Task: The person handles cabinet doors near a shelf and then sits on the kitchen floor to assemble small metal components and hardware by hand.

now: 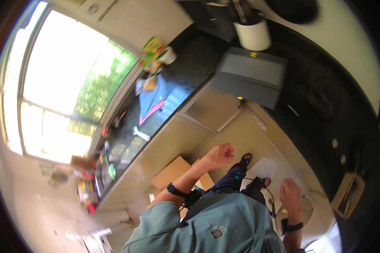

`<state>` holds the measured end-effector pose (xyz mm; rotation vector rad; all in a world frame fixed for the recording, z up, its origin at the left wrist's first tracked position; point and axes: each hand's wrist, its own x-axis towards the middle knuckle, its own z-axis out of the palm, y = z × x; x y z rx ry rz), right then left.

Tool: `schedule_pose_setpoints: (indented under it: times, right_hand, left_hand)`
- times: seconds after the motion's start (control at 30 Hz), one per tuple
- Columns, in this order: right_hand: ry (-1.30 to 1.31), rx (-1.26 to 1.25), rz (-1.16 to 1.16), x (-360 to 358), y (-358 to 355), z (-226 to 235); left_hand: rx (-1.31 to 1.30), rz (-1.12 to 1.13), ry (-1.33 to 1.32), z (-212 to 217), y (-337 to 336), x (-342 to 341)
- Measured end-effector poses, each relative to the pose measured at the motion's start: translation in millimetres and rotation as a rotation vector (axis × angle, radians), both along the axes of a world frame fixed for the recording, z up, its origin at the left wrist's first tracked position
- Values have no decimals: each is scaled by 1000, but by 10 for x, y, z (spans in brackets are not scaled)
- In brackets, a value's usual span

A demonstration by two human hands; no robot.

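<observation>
My left hand (221, 156) is curled into a fist in mid-air, in front of the cabinets under the counter; nothing shows in it. Lower right, my right hand (290, 194) hangs beside my body with its fingers curled in. It is slightly blurred, and I see nothing held there either. Neither hand touches the counter. A grey toolbox-like case (251, 76) sits on the dark counter corner ahead. On the left counter lie a pale wrench-shaped tool (141, 134) and a blue cloth (153, 98) with a pink edge.
A white utensil holder (253, 36) stands behind the case. A white tub (168, 55) and colourful packets are by the window. Cardboard boxes (171, 172) rest on the floor near my left arm. An open-topped brown box (348, 196) lies on the right counter.
</observation>
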<state>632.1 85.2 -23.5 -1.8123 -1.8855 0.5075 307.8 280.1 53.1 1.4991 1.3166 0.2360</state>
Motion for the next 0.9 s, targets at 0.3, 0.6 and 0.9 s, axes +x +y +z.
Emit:
schedule_pose_setpoints:
  times: [0.3, 0.6, 0.9]
  right_hand:
    - [-40, -305, 281, -221, 117, -236]
    - [-228, -285, 277, -580, 802, 113]
    - [-239, -381, 375, -1206, 956, 109]
  left_hand:
    - [228, 158, 166, 3, -403, -874]
    - [18, 591, 51, -514, -254, -2106]
    - [460, 1304, 475, -933, 546, -4317]
